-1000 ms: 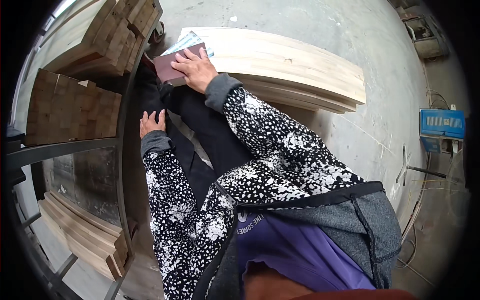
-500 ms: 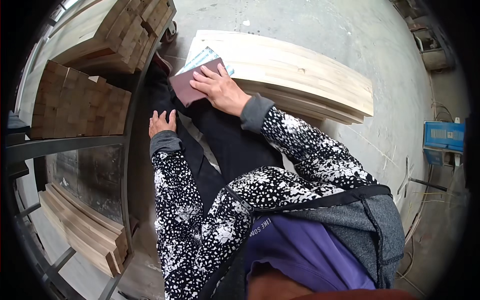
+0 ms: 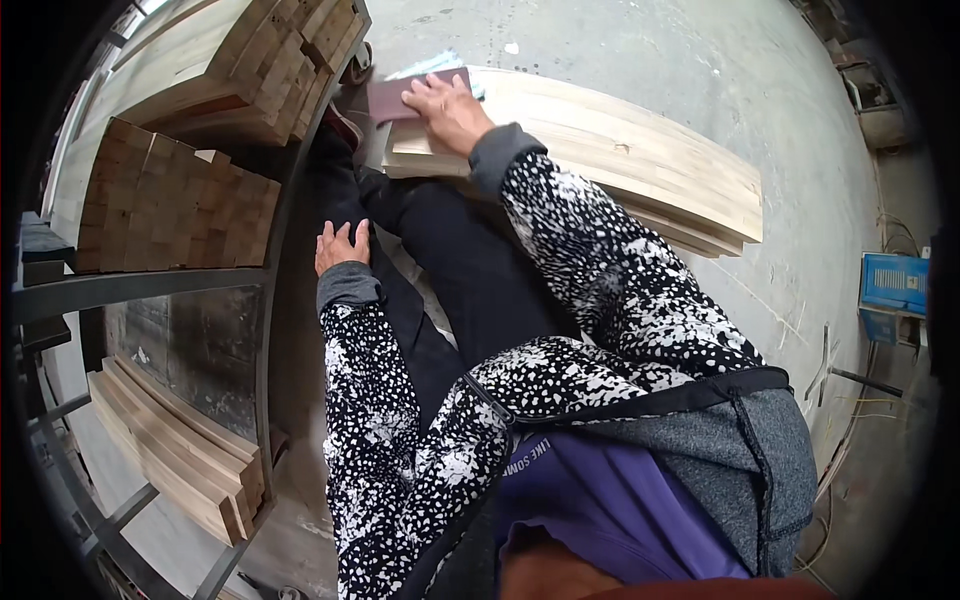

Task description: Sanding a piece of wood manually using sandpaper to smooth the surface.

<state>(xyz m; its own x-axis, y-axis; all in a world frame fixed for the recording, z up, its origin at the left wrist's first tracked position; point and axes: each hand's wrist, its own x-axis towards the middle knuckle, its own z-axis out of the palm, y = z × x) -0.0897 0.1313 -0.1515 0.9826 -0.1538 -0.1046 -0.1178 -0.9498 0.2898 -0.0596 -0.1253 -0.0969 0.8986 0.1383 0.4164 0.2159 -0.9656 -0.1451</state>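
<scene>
A sheet of sandpaper [image 3: 392, 97], reddish-brown with a pale blue-and-white printed part along its far edge, lies at the far left end of a stack of pale wooden boards [image 3: 640, 145]. My right hand [image 3: 452, 113] holds it from above, fingers spread across its near face and the thumb side hidden. The printed part is blurred. Lower and to the left, my left hand [image 3: 342, 247] rests on my dark trouser leg [image 3: 405, 310]. Its fingers are apart and it holds nothing.
On the left, a dark metal rack [image 3: 150, 295] carries stacked timber blocks [image 3: 175, 205] and, lower down, several planks [image 3: 180, 450]. A blue box-shaped machine [image 3: 893, 282] stands at the far right, above cables and a metal bar [image 3: 868, 383] on the concrete floor [image 3: 745, 290].
My right hand has moved farther away with the sandpaper, to the boards' far left end. My left hand stays on my leg. The whole view has shifted slightly.
</scene>
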